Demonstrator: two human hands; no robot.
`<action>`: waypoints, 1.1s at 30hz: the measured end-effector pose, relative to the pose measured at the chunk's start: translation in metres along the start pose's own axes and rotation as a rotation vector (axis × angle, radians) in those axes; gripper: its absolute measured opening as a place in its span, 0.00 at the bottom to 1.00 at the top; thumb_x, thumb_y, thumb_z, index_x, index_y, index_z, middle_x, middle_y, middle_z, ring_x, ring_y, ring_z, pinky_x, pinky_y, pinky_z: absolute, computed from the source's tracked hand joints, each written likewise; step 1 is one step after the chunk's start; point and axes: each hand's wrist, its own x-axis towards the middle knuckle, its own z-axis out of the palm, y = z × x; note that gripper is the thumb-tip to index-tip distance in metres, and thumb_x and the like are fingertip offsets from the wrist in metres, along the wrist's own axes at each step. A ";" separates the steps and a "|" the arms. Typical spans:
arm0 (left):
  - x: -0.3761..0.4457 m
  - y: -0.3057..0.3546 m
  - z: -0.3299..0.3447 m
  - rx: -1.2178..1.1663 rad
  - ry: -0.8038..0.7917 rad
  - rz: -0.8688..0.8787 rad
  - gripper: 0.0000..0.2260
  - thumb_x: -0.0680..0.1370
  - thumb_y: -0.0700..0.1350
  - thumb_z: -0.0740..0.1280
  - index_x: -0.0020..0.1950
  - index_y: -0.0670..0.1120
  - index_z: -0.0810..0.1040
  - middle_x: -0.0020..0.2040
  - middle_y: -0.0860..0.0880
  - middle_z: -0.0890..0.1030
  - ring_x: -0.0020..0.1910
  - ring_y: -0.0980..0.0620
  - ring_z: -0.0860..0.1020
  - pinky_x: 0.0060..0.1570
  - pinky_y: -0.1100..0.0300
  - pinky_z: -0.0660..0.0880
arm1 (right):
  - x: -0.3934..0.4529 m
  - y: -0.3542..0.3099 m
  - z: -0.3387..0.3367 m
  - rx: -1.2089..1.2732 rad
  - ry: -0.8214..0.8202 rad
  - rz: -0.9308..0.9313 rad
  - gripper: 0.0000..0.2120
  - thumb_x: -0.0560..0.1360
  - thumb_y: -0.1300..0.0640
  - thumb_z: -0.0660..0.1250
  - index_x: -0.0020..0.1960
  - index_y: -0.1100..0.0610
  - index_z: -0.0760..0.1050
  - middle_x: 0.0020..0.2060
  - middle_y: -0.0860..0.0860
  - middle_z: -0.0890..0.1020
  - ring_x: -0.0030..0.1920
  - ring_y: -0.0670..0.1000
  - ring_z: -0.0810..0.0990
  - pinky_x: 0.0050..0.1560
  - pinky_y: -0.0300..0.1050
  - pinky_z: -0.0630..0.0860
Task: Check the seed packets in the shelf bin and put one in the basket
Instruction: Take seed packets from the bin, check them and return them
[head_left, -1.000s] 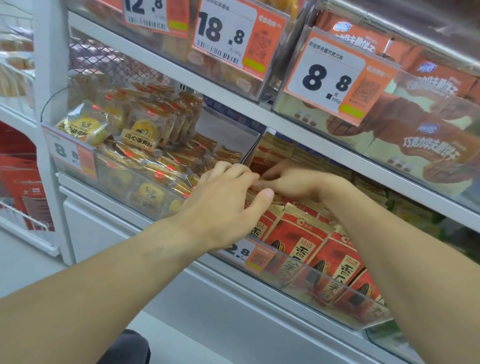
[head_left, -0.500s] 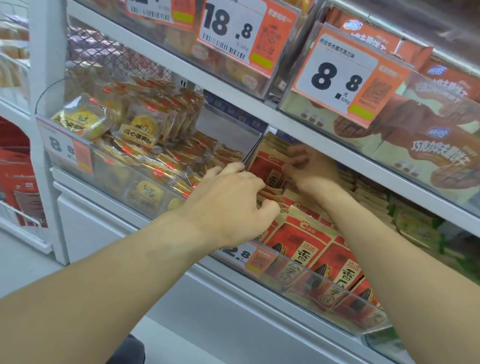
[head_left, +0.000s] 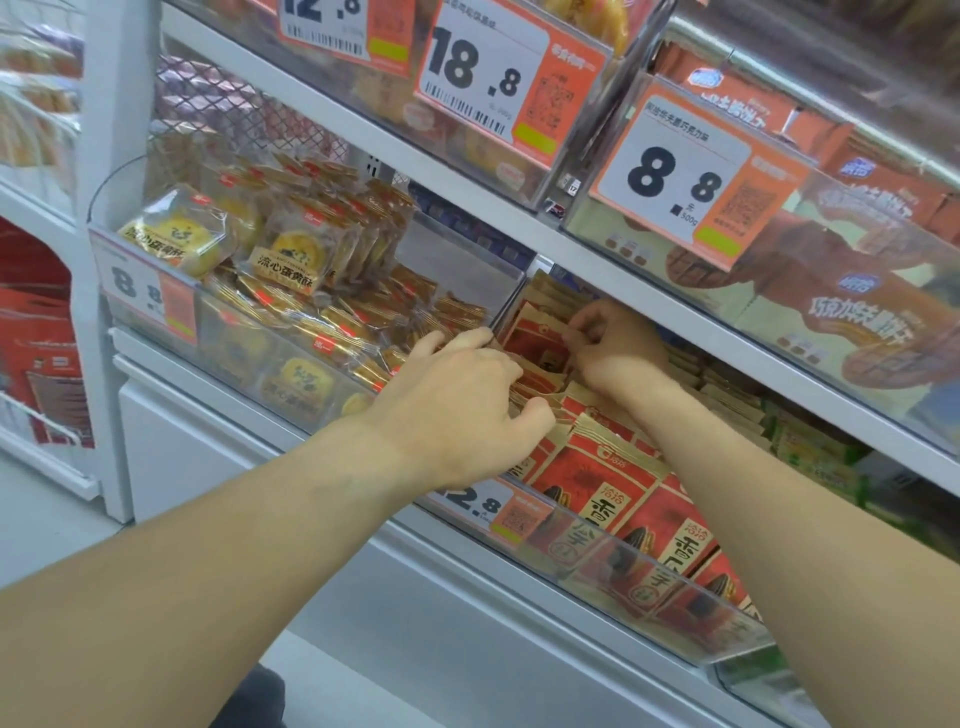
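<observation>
Red and tan seed packets (head_left: 608, 483) stand in rows inside a clear shelf bin (head_left: 623, 587). My left hand (head_left: 457, 405) reaches into the bin, its fingers curled over the tops of the front packets and its thumb against them. Deeper in the bin, under the shelf above, my right hand (head_left: 613, 348) pinches the top edge of one rear packet (head_left: 535, 338) and tips it up. No basket is in view.
A neighbouring clear bin (head_left: 244, 343) on the left holds yellow pastry packs. Green packets (head_left: 810, 452) lie to the right. The shelf above (head_left: 519, 228) carries price tags and biscuit boxes close over my right hand. A white cabinet front runs below.
My right hand has moved deeper toward the back of the bin and lifted a rear packet's top. My left hand stays on the front packets.
</observation>
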 end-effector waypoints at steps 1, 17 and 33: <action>0.000 0.000 0.000 0.000 0.004 -0.002 0.26 0.82 0.59 0.52 0.72 0.46 0.74 0.74 0.52 0.72 0.80 0.53 0.55 0.79 0.46 0.48 | -0.002 -0.003 -0.001 -0.058 0.009 -0.021 0.06 0.81 0.55 0.66 0.47 0.46 0.73 0.46 0.47 0.79 0.43 0.49 0.76 0.43 0.45 0.72; -0.003 0.000 -0.004 -0.209 0.318 -0.118 0.18 0.82 0.52 0.61 0.69 0.46 0.73 0.62 0.50 0.77 0.64 0.51 0.71 0.65 0.53 0.70 | -0.085 0.012 -0.040 -0.186 0.241 -0.629 0.06 0.83 0.55 0.63 0.57 0.54 0.76 0.28 0.48 0.79 0.26 0.53 0.76 0.29 0.47 0.73; -0.036 0.068 -0.022 -0.879 0.403 0.208 0.10 0.82 0.55 0.61 0.54 0.50 0.75 0.46 0.55 0.85 0.43 0.58 0.84 0.38 0.59 0.81 | -0.151 -0.006 -0.089 0.963 0.557 -0.441 0.08 0.79 0.59 0.67 0.55 0.54 0.70 0.37 0.44 0.82 0.38 0.41 0.81 0.38 0.33 0.77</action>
